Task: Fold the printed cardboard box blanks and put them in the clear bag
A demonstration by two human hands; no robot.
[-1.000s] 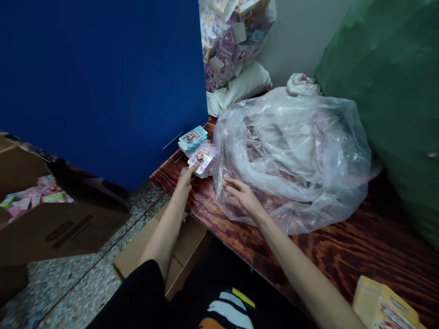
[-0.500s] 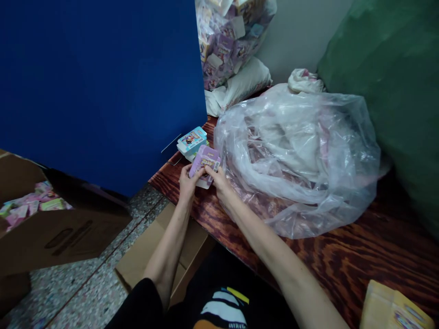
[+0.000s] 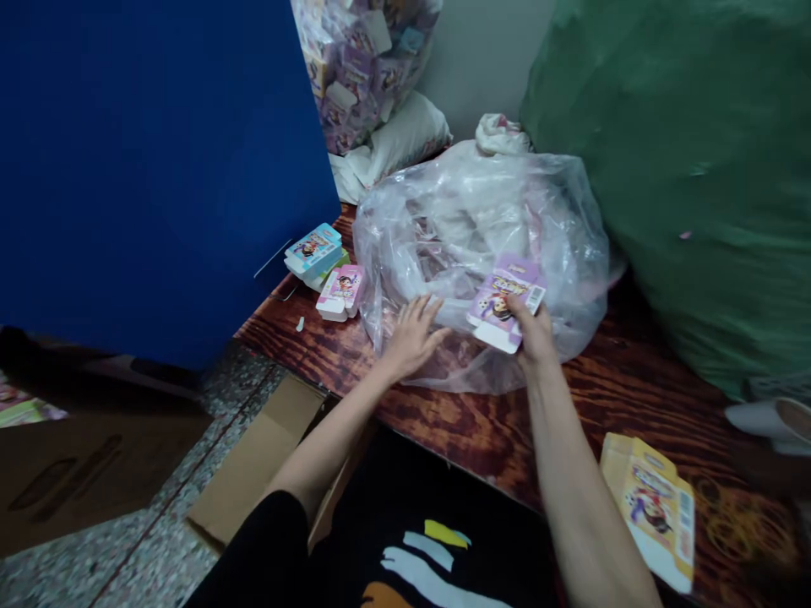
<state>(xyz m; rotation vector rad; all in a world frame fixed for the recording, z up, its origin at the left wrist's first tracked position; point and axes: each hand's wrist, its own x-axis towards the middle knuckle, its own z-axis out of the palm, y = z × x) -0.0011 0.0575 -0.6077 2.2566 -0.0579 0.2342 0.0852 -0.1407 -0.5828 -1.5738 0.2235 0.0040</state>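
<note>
The right hand (image 3: 533, 331) pinches a lilac printed carton (image 3: 507, 302) between thumb and fingers, just over the front of a clear plastic bag (image 3: 481, 228), while the left hand (image 3: 413, 336) lies open, fingers spread, against the bag's near side. Near the back-left corner of the wooden table (image 3: 443, 443) sit a pink carton (image 3: 340, 291) and a small stack of blue cartons (image 3: 312, 251) — only a few set out so far, with a bulging sack of cartons (image 3: 361, 59) heaped behind. A yellow carton (image 3: 647, 511) lies near the table's front-right edge.
</note>
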